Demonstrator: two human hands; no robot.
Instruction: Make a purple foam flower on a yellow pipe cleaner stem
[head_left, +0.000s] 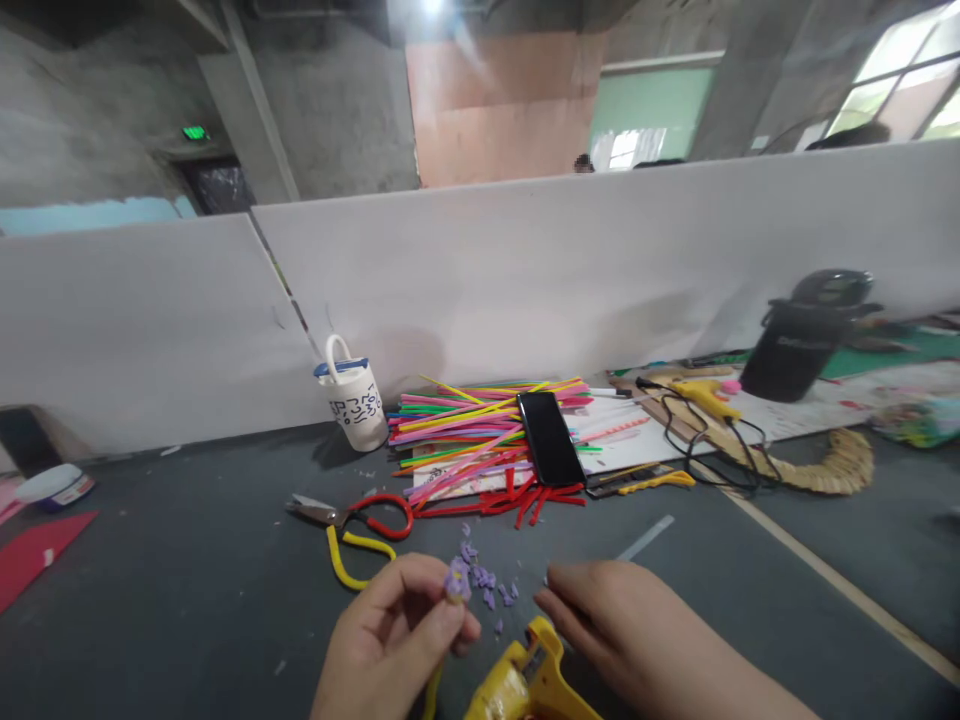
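Note:
My left hand (pixel 397 640) pinches a small purple piece with yellow specks (pixel 457 580) between thumb and fingers. Small purple scraps (pixel 484 580) lie on the dark table just beyond it. To their right, my right hand (pixel 615 610) has its fingers drawn together and pointing left; anything between them is hidden. Between both hands, at the bottom edge, is a yellow plastic tool (pixel 529 675), only partly in view. Scissors with one red and one yellow handle (pixel 345 520) lie with blades parted, beyond my left hand.
Colourful pipe cleaners (pixel 465 425) lie in a pile, with a black phone (pixel 551 440) on top. A white cup (pixel 356 405) stands left of them. To the right are a yellow glue gun (pixel 705 398), a cutter knife (pixel 652 482) and a black container (pixel 791 350). A white partition (pixel 525 280) runs behind.

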